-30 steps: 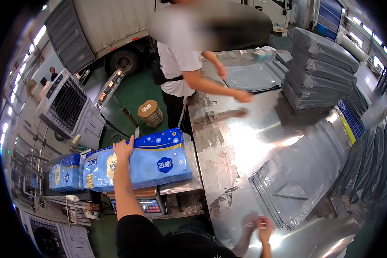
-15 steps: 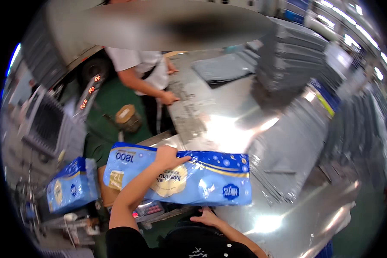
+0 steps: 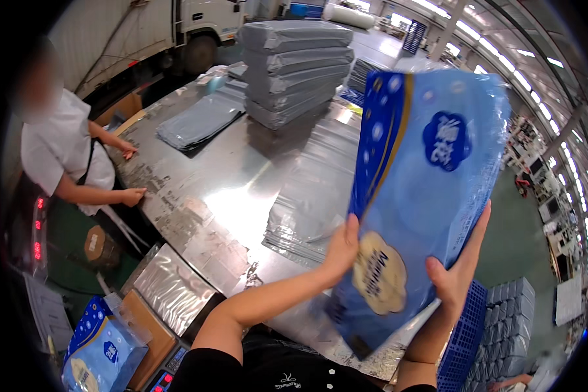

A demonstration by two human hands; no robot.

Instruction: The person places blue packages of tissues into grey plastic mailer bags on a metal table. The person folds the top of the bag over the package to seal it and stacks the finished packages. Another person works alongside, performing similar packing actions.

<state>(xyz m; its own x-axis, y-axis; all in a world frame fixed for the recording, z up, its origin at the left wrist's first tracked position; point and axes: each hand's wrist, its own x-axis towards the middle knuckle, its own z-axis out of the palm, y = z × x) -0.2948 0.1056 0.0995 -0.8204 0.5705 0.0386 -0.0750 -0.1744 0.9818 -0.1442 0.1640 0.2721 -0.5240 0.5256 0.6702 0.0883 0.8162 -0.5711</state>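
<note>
A large bundle of blue printed plastic bags [image 3: 415,189], glossy and with a dark-blue band and gold edging, is held up at a tilt in front of me, over the right part of the metal table. My left hand [image 3: 343,251] grips its left edge, the thumb on the front face. On the opposite edge, my right hand [image 3: 460,271] clasps it with the thumb in front and the fingers partly behind. A similar blue bundle [image 3: 104,346] lies at the lower left, beside a brown cardboard piece [image 3: 147,333].
Grey plastic bags [image 3: 310,189] lie in a layered pile on the metal table [image 3: 235,163], with tall grey stacks [image 3: 294,72] farther back. A co-worker [image 3: 78,150] stands at the left edge. A scale's panel [image 3: 166,375] sits near my left elbow; a blue crate [image 3: 464,333] is at right.
The blue bundle has gone from lying across low in front of me to standing raised at the right. My right hand, formerly off it, now grips it too. The view has turned right.
</note>
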